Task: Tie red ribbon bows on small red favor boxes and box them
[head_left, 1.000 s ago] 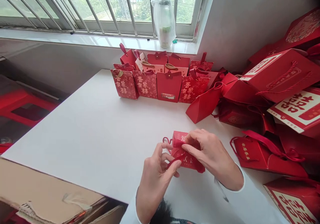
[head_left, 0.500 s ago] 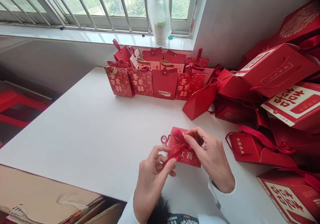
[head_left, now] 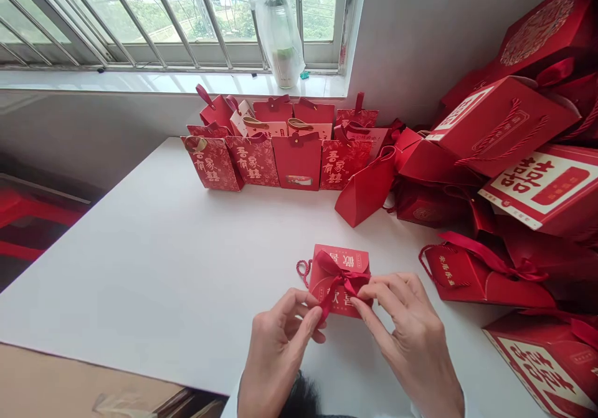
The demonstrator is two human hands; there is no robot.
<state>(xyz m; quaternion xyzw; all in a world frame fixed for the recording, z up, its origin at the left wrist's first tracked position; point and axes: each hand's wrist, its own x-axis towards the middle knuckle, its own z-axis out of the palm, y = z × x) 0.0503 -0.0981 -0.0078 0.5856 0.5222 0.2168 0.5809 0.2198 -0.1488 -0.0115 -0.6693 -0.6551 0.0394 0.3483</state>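
Pinching a satin ribbon (head_left: 343,278) in closed fingertips, the left hand (head_left: 278,349) and right hand (head_left: 411,349) work over a red card gift box (head_left: 322,290) mid-way along the white table (head_left: 140,281), below upright red paper bags (head_left: 255,162).

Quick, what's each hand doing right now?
Left hand: closed, pinching the red ribbon.
Right hand: closed, pinching that ribbon too.

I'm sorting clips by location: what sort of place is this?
Probably a home or small workroom used for packing wedding gifts: red double-happiness gift bags lie heaped beside a white table, near a barred window.
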